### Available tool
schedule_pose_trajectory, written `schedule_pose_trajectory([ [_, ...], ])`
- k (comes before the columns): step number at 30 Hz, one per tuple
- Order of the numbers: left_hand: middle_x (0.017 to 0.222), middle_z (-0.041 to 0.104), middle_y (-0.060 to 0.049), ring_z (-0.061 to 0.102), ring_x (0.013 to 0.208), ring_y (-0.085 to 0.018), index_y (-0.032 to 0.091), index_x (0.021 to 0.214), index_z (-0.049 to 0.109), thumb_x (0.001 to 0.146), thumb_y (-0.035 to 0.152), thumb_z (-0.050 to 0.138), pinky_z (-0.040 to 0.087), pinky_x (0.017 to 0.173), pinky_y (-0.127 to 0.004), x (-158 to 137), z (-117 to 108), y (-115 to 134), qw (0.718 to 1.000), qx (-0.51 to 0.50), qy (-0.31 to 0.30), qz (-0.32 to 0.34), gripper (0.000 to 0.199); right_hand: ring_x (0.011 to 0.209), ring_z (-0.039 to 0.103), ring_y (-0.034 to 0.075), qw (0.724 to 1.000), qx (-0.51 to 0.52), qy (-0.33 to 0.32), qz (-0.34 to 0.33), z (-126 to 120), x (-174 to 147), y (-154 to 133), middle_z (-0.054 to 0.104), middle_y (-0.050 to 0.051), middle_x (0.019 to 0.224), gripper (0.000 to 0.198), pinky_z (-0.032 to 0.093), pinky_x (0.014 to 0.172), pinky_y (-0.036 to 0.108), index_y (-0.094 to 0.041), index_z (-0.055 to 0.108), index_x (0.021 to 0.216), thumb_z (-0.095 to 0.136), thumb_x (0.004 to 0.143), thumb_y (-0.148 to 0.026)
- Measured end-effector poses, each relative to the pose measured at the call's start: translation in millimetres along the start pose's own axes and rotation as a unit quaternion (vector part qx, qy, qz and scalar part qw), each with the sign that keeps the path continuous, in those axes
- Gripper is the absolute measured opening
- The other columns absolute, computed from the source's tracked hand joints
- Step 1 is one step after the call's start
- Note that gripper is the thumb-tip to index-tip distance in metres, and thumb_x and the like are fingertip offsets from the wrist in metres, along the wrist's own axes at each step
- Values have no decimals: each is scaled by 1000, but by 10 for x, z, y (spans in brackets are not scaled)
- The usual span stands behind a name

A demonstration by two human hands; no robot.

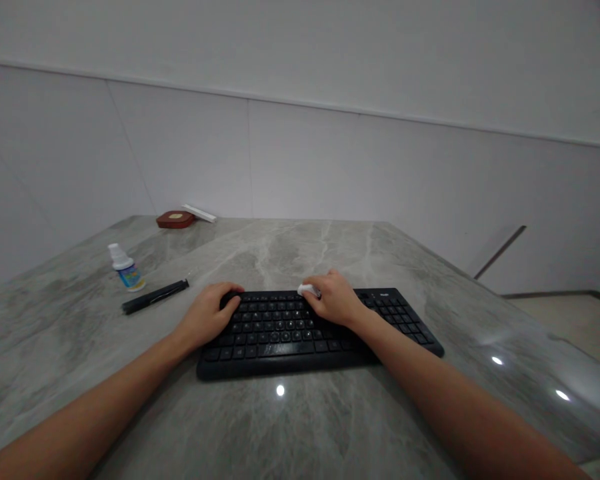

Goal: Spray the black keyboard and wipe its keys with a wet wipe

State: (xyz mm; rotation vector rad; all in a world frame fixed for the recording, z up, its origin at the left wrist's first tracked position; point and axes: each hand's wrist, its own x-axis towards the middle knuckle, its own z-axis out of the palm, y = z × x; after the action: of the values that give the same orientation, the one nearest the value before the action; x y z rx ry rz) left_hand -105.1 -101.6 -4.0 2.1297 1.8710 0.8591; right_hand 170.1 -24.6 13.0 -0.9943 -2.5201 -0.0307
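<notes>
A black keyboard (280, 333) with a number pad lies flat on the grey marbled table, its long side facing me. My left hand (213, 310) grips its upper left corner, the thumb on top and the fingers around the far edge. My right hand (333, 298) is closed over the keyboard's upper middle. Between its thumb and fingers shows a small white wad (309, 291), perhaps tissue or cloth, touching the top row of keys. Most of the wad is hidden by the hand. Small bright specks dot the keys, either droplets or reflections.
Left of the keyboard stand a small white-capped bottle (129, 272) with a colourful label and, lying beside it, a black pen-like stick (155, 297). Against the wall at the back sit a dark red case (175, 220) and a white flat bar (200, 213). The table (305, 427) drops off at right.
</notes>
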Motion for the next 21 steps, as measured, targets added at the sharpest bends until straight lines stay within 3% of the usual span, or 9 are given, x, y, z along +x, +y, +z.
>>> schedule_pose_trajectory([
  [8, 104, 68, -9, 61, 100, -27, 17, 101, 64, 86, 33, 44, 46, 93, -44, 0, -3, 4, 1000, -2, 5, 9, 30, 73, 63, 19, 999, 24, -30, -1, -52, -7, -28, 72, 6, 80, 17, 39, 81, 34, -16, 70, 92, 57, 86, -24],
  [21, 104, 68, -10, 61, 100, -28, 16, 101, 65, 85, 33, 44, 45, 94, -45, 11, -1, 7, 1000, 1, 4, 12, 31, 85, 64, 19, 996, 60, -16, -59, 61, -17, -44, 72, 6, 93, 16, 36, 79, 33, -17, 64, 99, 52, 92, -25],
])
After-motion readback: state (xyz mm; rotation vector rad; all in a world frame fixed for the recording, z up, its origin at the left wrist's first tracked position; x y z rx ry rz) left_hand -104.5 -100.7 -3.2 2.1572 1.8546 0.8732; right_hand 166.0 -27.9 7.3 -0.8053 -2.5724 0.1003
